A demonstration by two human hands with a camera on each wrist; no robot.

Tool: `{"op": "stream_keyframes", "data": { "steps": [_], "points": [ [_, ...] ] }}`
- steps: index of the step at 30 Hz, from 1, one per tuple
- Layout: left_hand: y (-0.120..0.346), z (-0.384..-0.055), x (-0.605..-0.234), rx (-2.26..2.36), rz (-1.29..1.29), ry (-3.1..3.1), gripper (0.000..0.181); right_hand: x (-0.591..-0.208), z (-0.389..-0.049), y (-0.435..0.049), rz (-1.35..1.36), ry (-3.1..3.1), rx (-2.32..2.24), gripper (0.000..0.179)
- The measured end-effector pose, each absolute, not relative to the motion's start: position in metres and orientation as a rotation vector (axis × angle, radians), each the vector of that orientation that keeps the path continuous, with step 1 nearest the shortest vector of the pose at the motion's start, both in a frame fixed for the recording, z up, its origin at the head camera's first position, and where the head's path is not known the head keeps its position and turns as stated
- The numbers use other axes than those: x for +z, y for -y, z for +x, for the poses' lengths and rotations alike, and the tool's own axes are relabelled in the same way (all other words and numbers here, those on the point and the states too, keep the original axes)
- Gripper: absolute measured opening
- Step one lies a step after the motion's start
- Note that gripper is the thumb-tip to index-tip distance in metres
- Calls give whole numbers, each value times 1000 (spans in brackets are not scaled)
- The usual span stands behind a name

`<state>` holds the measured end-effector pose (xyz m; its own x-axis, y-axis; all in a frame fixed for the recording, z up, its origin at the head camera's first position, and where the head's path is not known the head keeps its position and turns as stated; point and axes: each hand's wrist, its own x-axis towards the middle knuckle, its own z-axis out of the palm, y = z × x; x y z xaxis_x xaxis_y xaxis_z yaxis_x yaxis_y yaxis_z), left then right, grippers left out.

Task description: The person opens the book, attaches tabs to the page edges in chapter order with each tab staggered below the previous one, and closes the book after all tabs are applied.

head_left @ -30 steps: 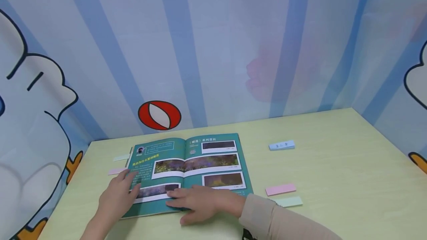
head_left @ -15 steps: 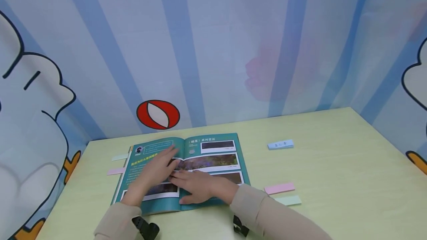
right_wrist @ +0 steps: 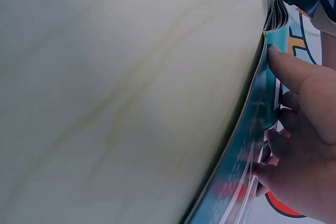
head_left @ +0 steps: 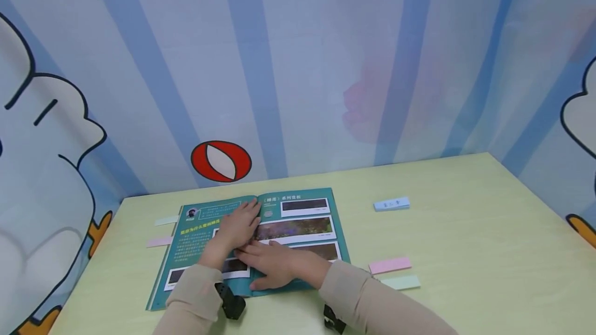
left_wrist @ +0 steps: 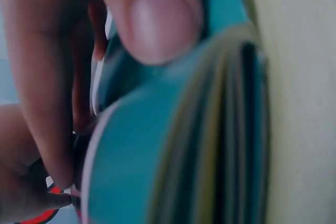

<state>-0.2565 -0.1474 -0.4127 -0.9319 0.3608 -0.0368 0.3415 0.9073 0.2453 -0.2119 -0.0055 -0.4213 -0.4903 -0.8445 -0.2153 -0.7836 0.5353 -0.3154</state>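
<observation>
Teal book could spring back up if the hands lift, prob. b/c of springy binding; uneven pressure might also skid it on the worktop or crease it. It lies spread under both: L hand angled up its middle, R hand just below/right, fingers extended, close tog., neither gripping.
</observation>
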Motion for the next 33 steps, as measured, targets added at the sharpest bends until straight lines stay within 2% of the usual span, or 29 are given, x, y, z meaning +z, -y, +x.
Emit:
{"op": "stream_keyframes", "data": {
  "steps": [16, 26, 33],
  "points": [
    [156, -257, -427, 403, 603, -2998, 50, -422, -196, 6, -1381, -2495, -63, 63],
    [156, -261, -433, 349, 599, -3021, 50, -418, -169, -3, -1421, -2441, -91, 66],
    [156, -262, -436, 349, 587, -3016, 50, -423, -163, -6, -1417, -2419, -89, 68]
  ]
}}
